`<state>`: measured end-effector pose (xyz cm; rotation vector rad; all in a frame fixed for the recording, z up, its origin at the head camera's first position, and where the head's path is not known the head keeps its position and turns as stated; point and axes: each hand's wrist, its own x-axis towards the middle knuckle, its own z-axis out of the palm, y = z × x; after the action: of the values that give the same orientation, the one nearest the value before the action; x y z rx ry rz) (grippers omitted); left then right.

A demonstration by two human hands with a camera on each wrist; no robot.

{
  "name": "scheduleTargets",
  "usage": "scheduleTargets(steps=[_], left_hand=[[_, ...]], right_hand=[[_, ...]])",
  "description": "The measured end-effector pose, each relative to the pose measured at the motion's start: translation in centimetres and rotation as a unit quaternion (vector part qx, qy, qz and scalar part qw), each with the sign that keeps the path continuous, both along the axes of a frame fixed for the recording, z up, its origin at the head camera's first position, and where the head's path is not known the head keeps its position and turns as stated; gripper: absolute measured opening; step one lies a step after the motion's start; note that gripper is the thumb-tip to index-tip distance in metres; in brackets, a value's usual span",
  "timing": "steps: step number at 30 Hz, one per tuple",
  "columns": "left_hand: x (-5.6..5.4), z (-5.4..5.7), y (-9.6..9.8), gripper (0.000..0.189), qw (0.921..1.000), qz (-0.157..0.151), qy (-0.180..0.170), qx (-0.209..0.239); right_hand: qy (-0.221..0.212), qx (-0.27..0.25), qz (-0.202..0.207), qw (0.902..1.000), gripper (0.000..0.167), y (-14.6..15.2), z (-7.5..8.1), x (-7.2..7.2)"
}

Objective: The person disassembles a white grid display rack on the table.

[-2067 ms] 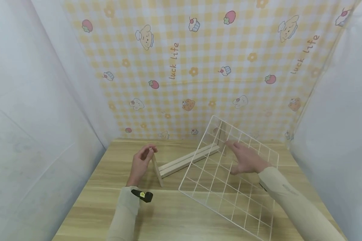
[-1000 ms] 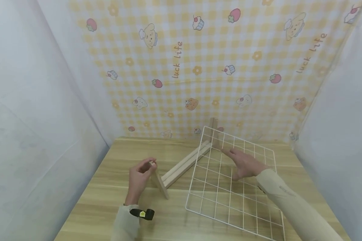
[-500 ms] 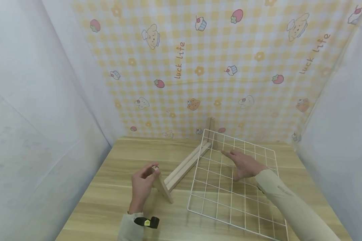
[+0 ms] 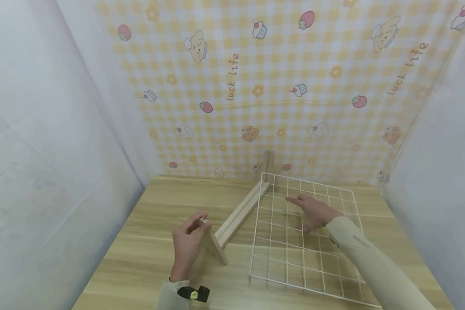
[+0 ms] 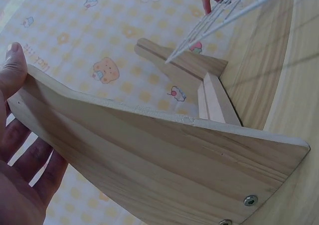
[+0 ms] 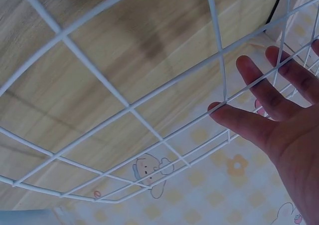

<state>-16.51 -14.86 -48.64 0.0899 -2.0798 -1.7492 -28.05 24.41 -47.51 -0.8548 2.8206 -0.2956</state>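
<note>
A wooden stand has two parallel rails point(image 4: 240, 217) joining a near side panel point(image 5: 149, 155) and a far side panel point(image 4: 269, 165). My left hand point(image 4: 187, 241) grips the near panel's upper end, thumb on one edge and fingers on the other. My right hand point(image 4: 314, 211) lies over a white wire grid point(image 4: 286, 252), its fingers point(image 6: 269, 95) straight and spread against the wires. The grid's far left corner overlaps the far panel in the head view. Shadows show on the wood below the grid. Two screws point(image 5: 250, 200) sit in the near panel's lower end.
The wood-patterned tabletop point(image 4: 139, 262) runs back to a yellow checked curtain point(image 4: 217, 86). White sheets hang at the left point(image 4: 42, 172) and right. A black strap with a small device point(image 4: 193, 294) is on my left wrist.
The grid has tipped down flatter towards the table under my right hand. My left hand has drawn the stand's near end towards me and to the right, turning the stand.
</note>
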Motion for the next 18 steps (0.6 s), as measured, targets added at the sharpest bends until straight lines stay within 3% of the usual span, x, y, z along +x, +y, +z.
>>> scheduleTargets(steps=[7,15,18], left_hand=[[0.5,0.1,0.8,0.019,0.9984,0.012,0.041,-0.036],[1.3,0.1,2.1,0.021,0.9968,0.041,0.036,-0.059],[1.6,-0.1,2.6,0.023,0.9946,0.051,0.051,-0.074]], right_hand=[[-0.018,0.003,-0.013,0.9997,0.114,0.0,-0.7,-0.4],[-0.002,0.023,0.0,0.9997,0.111,-0.1,-1.8,-0.8],[0.0,0.028,0.003,0.9996,0.111,0.0,-2.2,-1.0]])
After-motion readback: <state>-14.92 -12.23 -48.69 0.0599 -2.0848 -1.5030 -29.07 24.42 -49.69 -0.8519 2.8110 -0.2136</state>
